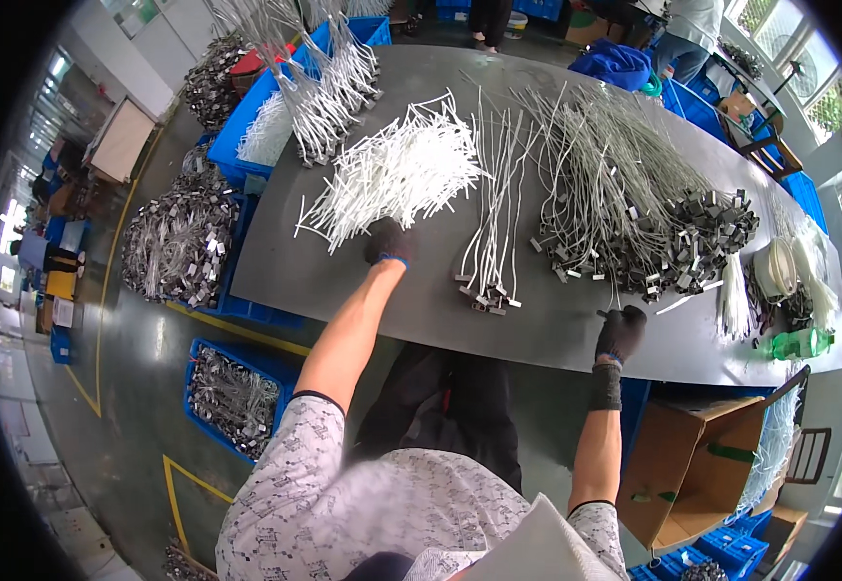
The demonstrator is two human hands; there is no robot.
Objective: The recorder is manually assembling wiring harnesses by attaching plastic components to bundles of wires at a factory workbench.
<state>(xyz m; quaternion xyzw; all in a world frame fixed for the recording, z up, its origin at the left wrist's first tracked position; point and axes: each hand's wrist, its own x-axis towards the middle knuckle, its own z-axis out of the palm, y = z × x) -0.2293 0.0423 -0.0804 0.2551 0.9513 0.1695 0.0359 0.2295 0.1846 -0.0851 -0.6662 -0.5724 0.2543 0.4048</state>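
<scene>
A loose pile of white tubes [397, 169] lies on the left part of the bench [411, 305], its near edge meeting the gloved left hand [391, 243]; set so close, the tubes seem placed for that hand to take without a long stretch. To the right spreads a heap of wires [624, 165], its metal-ended connectors [702, 237] gathered mostly toward the person and the right, apparently so that those ends are the easier ones to reach. Between the two, a small bundle of wires [492, 223] lies lengthwise, connectors nearest the person, probably laid apart so as not to tangle with the heap.

The left forearm angles forward and inward, the hand low with its fingers hidden against the pile; whether they grip a tube cannot be told. The right hand [621, 334], also gloved, is near the bench's front edge, just below the heap, with the forearm almost straight up from the lower edge of the view. Its fingers look drawn together, yet whether they pinch anything is too small to tell.

Farther out, wire bundles [334, 107] rest at the far left corner beside a blue crate [232, 155], and a green bottle [801, 344] lies at the right end.
</scene>
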